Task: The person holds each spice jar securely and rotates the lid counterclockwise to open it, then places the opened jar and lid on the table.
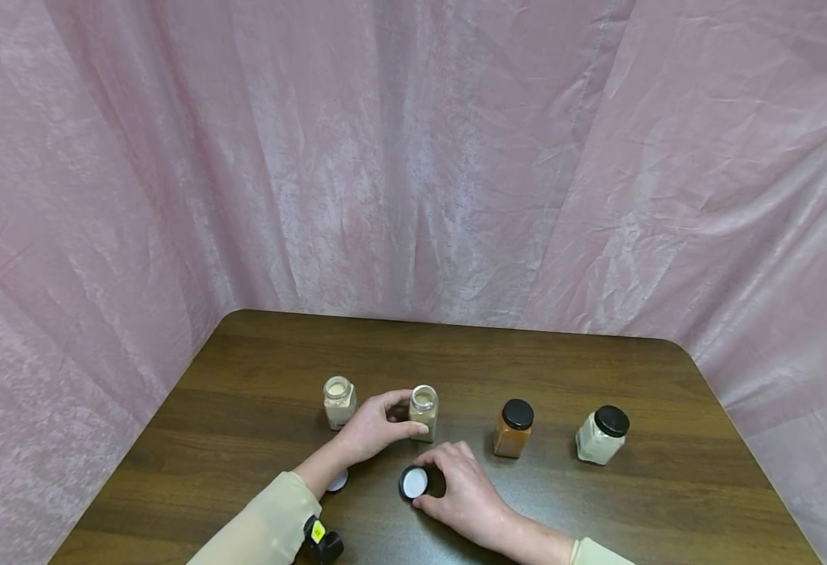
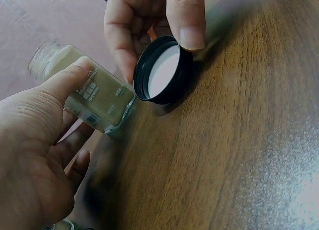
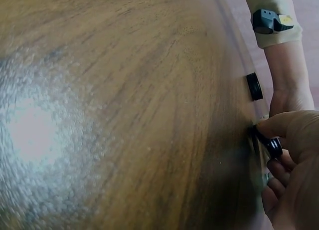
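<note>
My left hand grips an uncapped glass jar of beige-tan powder, which stands on the table with its mouth up. The thumb lies across the printed front of that jar in the left wrist view. In front of it, my right hand pinches a black screw lid by its rim, the white liner facing up, low over the wood. Left of my left hand stands a second uncapped jar of cream powder. Another black lid lies partly hidden under my left wrist.
To the right stand two capped jars, one with orange-brown powder and one with pale powder. They share a brown wooden table. A pink curtain hangs behind its far edge.
</note>
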A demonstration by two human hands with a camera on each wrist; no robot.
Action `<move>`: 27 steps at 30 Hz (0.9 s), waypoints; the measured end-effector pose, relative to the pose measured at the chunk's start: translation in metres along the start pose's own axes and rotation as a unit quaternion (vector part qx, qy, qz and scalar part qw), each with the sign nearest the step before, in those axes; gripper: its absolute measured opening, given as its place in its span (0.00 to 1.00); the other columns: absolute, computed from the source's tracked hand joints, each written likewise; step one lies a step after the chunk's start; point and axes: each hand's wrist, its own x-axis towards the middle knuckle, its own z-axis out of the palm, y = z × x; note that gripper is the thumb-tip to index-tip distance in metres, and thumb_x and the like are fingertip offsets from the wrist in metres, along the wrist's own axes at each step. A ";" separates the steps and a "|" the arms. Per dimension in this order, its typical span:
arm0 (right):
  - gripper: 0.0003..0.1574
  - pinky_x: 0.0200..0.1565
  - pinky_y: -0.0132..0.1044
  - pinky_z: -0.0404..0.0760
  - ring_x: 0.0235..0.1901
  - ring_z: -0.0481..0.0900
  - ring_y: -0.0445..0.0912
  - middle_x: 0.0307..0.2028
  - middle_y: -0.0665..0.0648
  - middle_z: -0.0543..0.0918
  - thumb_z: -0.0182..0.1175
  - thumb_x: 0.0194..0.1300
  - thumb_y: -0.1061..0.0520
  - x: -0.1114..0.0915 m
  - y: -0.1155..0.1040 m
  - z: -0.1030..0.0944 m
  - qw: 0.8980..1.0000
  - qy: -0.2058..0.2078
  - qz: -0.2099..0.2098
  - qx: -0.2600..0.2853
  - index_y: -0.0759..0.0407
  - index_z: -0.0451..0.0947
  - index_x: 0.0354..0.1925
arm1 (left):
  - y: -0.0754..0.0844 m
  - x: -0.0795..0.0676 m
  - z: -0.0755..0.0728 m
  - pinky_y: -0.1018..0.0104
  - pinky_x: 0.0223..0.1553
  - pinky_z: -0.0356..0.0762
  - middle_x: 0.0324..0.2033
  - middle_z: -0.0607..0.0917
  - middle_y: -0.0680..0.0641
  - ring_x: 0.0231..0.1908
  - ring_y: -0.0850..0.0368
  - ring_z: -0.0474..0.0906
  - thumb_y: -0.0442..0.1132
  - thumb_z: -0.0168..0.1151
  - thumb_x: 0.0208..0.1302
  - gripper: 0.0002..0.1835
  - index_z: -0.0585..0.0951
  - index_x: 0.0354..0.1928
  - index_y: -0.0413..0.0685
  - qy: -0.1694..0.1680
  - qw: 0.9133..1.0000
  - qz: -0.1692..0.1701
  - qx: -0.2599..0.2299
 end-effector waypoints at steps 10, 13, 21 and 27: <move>0.29 0.51 0.43 0.72 0.47 0.72 0.44 0.43 0.43 0.81 0.83 0.44 0.52 0.002 0.002 0.002 0.999 0.013 -0.002 -0.048 0.49 0.83 0.45 | 0.003 -0.003 0.000 0.64 0.50 0.79 0.51 0.86 0.47 0.51 0.52 0.82 0.44 0.76 0.61 0.30 0.79 0.63 0.43 0.001 1.000 -0.004 -0.001; 0.29 0.51 0.43 0.72 0.47 0.71 0.44 0.43 0.43 0.81 0.83 0.44 0.51 0.002 0.002 0.002 0.998 0.013 0.001 -0.053 0.49 0.83 0.45 | 0.004 -0.004 0.001 0.62 0.50 0.79 0.51 0.86 0.48 0.52 0.53 0.81 0.45 0.76 0.62 0.31 0.78 0.64 0.43 0.001 1.000 -0.008 0.006; 0.31 0.50 0.43 0.72 0.47 0.71 0.43 0.44 0.43 0.80 0.83 0.45 0.49 0.000 0.003 0.002 0.998 0.009 0.011 -0.053 0.49 0.82 0.48 | 0.006 -0.005 0.003 0.50 0.55 0.77 0.54 0.84 0.48 0.55 0.51 0.79 0.45 0.75 0.62 0.32 0.76 0.65 0.44 0.003 1.000 -0.006 0.014; 0.34 0.51 0.43 0.72 0.47 0.70 0.42 0.46 0.42 0.80 0.83 0.45 0.48 -0.003 0.003 0.000 0.999 0.013 0.007 -0.046 0.49 0.81 0.51 | 0.008 -0.006 0.003 0.51 0.55 0.77 0.57 0.82 0.48 0.55 0.52 0.78 0.48 0.76 0.61 0.37 0.73 0.69 0.45 0.009 1.000 -0.006 0.025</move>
